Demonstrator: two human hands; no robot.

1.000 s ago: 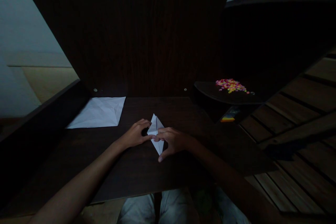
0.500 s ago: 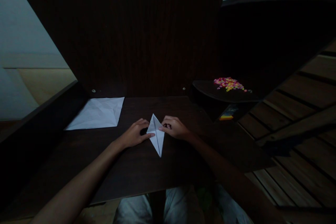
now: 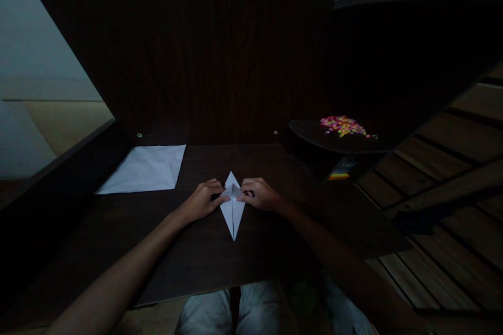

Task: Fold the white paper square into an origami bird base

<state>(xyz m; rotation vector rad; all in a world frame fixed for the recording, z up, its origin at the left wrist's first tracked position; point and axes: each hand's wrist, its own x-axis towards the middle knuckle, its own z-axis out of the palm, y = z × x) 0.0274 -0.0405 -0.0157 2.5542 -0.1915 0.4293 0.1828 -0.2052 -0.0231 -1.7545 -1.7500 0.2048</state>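
The folded paper [image 3: 233,217] lies between the back and front edges of the table [image 3: 188,261], already creased into a narrow diamond with a central seam. The left hand [image 3: 204,201] and right hand [image 3: 261,194] pinch its side corners between thumbs and curled fingers. The upper flap seems not yet flat; how many folds remain, I cannot tell.
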